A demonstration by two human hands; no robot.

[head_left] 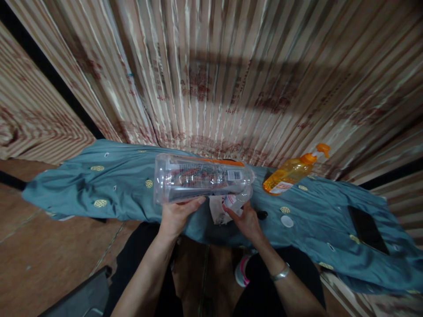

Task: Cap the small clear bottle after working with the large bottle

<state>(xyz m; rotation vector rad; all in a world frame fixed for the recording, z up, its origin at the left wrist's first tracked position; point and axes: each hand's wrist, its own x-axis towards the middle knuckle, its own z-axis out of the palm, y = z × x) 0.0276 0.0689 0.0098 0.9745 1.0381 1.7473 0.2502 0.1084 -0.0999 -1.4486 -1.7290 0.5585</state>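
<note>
My left hand (178, 214) grips a clear plastic bottle (198, 177) from below and holds it on its side over a teal cloth (125, 185). The bottle has a printed label, and its neck points right. My right hand (246, 220) is closed at the neck end, on a crumpled white tissue or wrapper (220, 207). A small white cap (287, 221) lies on the cloth just right of my right hand.
An orange pump bottle (292, 172) lies tilted on the cloth at the right. A dark phone (367, 229) rests further right. Striped curtains (231, 75) hang close behind. My knees and a brown floor are below.
</note>
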